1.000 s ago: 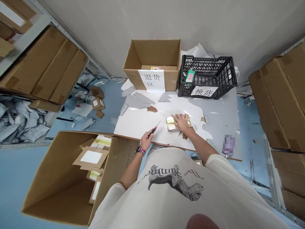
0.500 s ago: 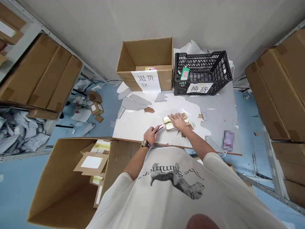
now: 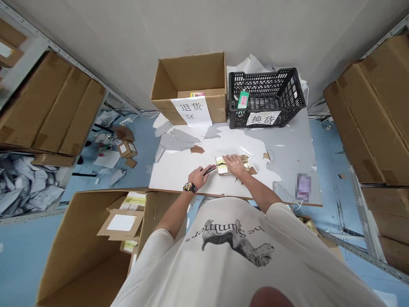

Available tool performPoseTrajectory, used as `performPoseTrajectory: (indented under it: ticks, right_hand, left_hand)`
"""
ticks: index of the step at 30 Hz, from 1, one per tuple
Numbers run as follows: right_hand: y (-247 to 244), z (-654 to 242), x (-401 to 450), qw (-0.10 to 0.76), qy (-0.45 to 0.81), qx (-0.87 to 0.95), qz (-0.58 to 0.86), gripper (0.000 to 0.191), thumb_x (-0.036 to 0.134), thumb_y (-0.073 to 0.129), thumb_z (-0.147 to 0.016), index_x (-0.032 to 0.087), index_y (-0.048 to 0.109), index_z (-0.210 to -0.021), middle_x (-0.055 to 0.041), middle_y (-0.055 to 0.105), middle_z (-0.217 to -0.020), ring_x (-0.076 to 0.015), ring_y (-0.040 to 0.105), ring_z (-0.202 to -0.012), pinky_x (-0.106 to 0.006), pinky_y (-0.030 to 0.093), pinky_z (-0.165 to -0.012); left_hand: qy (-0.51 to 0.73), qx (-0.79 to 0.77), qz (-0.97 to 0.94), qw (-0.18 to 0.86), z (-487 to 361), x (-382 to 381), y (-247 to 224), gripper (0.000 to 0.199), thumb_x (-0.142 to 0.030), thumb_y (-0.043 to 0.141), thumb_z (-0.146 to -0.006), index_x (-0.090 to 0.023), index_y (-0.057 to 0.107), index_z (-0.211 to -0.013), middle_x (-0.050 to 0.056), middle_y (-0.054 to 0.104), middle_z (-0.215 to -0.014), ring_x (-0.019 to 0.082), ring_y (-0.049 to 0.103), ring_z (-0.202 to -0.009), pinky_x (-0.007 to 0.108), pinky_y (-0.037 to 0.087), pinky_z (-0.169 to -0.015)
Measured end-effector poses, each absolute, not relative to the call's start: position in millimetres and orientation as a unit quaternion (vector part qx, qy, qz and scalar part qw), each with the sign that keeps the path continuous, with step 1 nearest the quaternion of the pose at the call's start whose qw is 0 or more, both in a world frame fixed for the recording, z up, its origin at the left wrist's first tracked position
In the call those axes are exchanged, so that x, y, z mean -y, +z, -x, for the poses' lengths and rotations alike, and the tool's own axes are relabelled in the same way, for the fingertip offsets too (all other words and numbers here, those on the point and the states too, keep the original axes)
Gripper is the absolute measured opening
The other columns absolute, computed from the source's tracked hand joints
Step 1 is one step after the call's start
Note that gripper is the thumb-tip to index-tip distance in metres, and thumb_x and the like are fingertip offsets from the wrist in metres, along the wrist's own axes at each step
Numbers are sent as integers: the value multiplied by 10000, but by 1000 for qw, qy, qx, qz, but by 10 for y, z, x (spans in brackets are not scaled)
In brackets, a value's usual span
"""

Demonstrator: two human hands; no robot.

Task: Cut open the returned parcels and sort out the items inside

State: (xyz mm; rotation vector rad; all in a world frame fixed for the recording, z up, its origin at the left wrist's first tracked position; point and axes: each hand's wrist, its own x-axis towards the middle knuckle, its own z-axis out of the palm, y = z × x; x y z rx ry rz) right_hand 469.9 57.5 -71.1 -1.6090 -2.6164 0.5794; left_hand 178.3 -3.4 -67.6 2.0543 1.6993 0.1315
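Note:
On the table lies a small cardboard box (image 3: 223,168) with a yellow-and-white label. My right hand (image 3: 234,165) is laid across its top, fingers reaching to the far edge and holding it in place; part of the box is hidden beneath. My left hand (image 3: 198,177), with a patterned watch at the wrist, is closed around a slim red-and-black cutting tool (image 3: 211,169). The tool's thin dark tip meets the left part of the box top. Its exact kind is too small to tell.
Behind the hands stand a labelled cardboard carton (image 3: 188,106) and a black plastic crate (image 3: 266,102). Torn paper scraps (image 3: 179,140) litter the table (image 3: 172,175). A large open carton (image 3: 76,238) with small boxes is at lower left. Shelves with cartons (image 3: 373,123) flank both sides.
The left hand has shifted slightly and the tool in it has turned, showing more of its red edge. The right hand stays on the box. The whole view has moved a little.

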Motion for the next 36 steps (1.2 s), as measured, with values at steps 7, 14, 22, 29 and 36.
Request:
performPoseTrajectory:
  ticks: [7,14,22,29,36]
  right_hand:
    - [-723,-4723,-574,19,185,825,533,638,334,413,-1149,206,521,-1765,-135,646,-1679,-377,569,-1438,-487,252,-1357]
    - [-678,-4721,-569,29,172,829,531,596,346,385,-1172,213,551,-1729,-139,660,-1656,-371,571,-1447,-488,272,-1345]
    - [-389,-4624,-939,-36,179,809,558,520,418,339,-1235,191,803,-1299,-171,869,-1153,-304,776,-1049,-428,422,-1111]
    - [-361,-4630,-771,0,132,815,565,442,409,425,-1235,184,805,-1262,-177,845,-1226,-327,730,-1165,-490,372,-1201]
    - [-609,-4987,-228,96,125,803,574,500,243,554,-1147,267,635,-1639,-118,606,-1717,-373,473,-1541,-558,334,-1314]
  left_hand:
    - [67,-639,-728,241,-1380,-213,-548,555,-465,603,-1114,-335,697,-1645,156,702,-1225,342,658,-1134,369,494,-921]
    - [121,-813,-530,210,-585,150,-657,668,-476,626,-1078,-249,618,-1707,185,757,-1349,372,714,-1223,446,551,-1048]
    - [96,-833,-416,352,-1090,247,-1284,552,-443,673,-1042,-240,726,-1553,141,843,-1304,360,765,-1290,491,594,-1139]
    - [58,-831,-443,332,-1528,-69,-1377,560,-376,643,-1040,-189,699,-1565,173,804,-1407,354,754,-1322,462,590,-1158]
    - [97,-824,-518,210,-1705,-97,-1199,531,-261,639,-1026,-156,669,-1546,235,679,-1538,395,619,-1485,559,490,-1271]
